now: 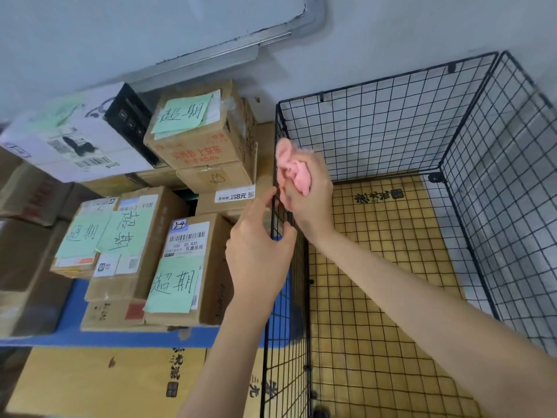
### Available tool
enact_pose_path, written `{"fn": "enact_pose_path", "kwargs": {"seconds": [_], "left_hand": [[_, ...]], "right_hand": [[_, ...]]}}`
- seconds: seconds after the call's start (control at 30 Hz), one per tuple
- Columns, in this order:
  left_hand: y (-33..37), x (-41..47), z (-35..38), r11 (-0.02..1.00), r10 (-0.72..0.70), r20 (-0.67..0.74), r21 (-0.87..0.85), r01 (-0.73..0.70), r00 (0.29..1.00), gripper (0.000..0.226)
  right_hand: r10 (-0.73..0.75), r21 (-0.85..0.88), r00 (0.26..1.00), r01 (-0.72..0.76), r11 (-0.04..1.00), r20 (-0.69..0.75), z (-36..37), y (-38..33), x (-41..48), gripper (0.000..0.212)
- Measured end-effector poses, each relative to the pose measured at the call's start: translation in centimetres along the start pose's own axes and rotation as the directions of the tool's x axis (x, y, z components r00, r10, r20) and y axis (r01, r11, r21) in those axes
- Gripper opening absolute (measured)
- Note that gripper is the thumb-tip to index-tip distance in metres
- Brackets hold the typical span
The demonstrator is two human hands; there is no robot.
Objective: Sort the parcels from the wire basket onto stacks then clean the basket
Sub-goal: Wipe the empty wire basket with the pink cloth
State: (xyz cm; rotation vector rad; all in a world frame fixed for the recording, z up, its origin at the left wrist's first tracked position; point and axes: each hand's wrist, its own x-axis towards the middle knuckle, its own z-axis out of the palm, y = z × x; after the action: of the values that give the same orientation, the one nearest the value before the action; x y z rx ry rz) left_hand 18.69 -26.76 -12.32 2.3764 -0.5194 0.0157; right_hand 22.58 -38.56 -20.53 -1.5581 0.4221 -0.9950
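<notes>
Sorted parcels [177, 267], several tagged with green slips [173, 285], stand stacked just outside the basket [376, 122], which now holds none of them. The left grip [259, 245], outside the left wall [284, 312], appears to pinch its wire near the top edge, seemingly to steady it. The right grip [310, 197], just across the mesh on the inner side, is closed round a bunched pink cloth [297, 173] pressed to that wall near the rear left corner. The wall's long axis runs from that corner toward the near left corner, so a wipe would likely travel along it or downward. A cardboard liner [376, 282] covers the floor, with open room rightward to the opposite wall.
</notes>
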Motion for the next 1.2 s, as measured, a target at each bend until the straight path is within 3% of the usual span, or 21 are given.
{"fn": "enact_pose_path", "kwargs": {"seconds": [0.1, 0.17, 0.27, 0.33, 0.5, 0.77, 0.9, 1.03, 1.2], "left_hand": [[0.1, 0.0, 0.1, 1.0, -0.002, -0.002, 0.001, 0.002, 1.0, 0.053], [0.1, -0.1, 0.2, 1.0, 0.008, 0.002, 0.007, -0.008, 1.0, 0.055], [-0.1, -0.1, 0.1, 1.0, -0.004, -0.004, 0.02, 0.004, 1.0, 0.056], [-0.1, -0.1, 0.1, 1.0, 0.003, 0.003, 0.024, -0.003, 1.0, 0.056], [-0.3, -0.1, 0.2, 0.999, 0.034, 0.022, 0.031, -0.035, 0.999, 0.057], [-0.4, -1.2, -0.7, 0.998, 0.064, 0.045, -0.031, -0.063, 0.997, 0.051], [-1.5, -3.5, -1.4, 0.98, 0.128, 0.073, -0.16, -0.115, 0.989, 0.053], [-1.9, -6.2, -2.4, 0.975, 0.081, 0.077, -0.211, -0.063, 0.994, 0.058], [-2.0, -8.2, -3.1, 0.966, 0.073, 0.102, -0.256, -0.045, 0.992, 0.058]], "right_hand": [[0.166, -0.189, 0.986, -0.163, 0.968, 0.003, -0.7, 5.7, -2.3, 0.021], [0.359, -0.379, 0.931, -0.308, 0.873, 0.069, -1.4, 9.5, -4.0, 0.031], [0.507, -0.62, 0.834, -0.284, 0.732, 0.216, -2.1, 12.5, -6.7, 0.048], [0.519, -0.575, 0.826, -0.32, 0.753, 0.219, -2.5, 12.7, -7.8, 0.049], [0.439, -0.365, 0.89, -0.37, 0.854, 0.123, -2.6, 10.2, -8.4, 0.021], [0.295, 0.005, 0.952, -0.297, 0.955, 0.078, -2.1, -1.5, -4.7, 0.023], [0.179, 0.041, 0.982, -0.181, 0.983, 0.056, -2.2, -6.3, -3.7, 0.027], [0.038, 0.006, 0.996, -0.039, 0.999, 0.084, -2.2, -7.7, -4.7, 0.031], [0.101, -0.163, 0.993, -0.09, 0.983, 0.064, -3.0, -3.5, -7.9, 0.023]]}}
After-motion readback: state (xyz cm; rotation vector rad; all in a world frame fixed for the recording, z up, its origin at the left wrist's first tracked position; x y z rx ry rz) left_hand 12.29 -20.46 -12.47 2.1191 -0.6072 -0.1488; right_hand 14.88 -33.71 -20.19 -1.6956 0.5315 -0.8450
